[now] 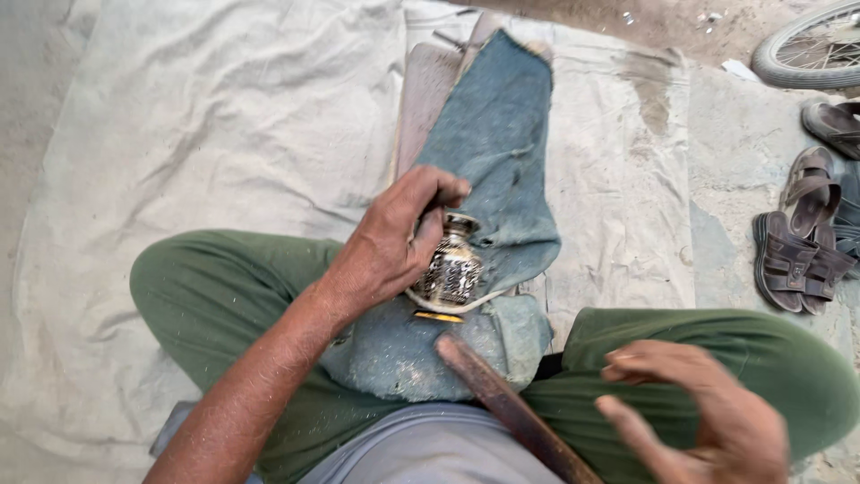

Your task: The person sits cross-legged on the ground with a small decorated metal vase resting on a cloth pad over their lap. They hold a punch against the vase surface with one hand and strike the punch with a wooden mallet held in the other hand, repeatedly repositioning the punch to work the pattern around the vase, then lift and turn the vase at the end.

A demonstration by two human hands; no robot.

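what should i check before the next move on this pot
1. Left hand grips the pot: ok.
2. Pot rests on the denim, tilted: ok.
3. Right hand free, fingers spread, holding nothing: ok.
4. Rod lies loose across the lap, unheld: not ok.
5. Pot's surface finish: cannot tell, pattern blurred.
6. Sandals sit well aside: ok.

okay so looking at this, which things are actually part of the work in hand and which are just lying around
In the work:
- left hand gripping a small patterned metal pot
- blue denim cloth under the pot
- wooden stick leaning by the lap
- right hand, open, holding nothing

Lying about:
- brown sandals at the right
- bicycle wheel at the top right
- pale ground sheet
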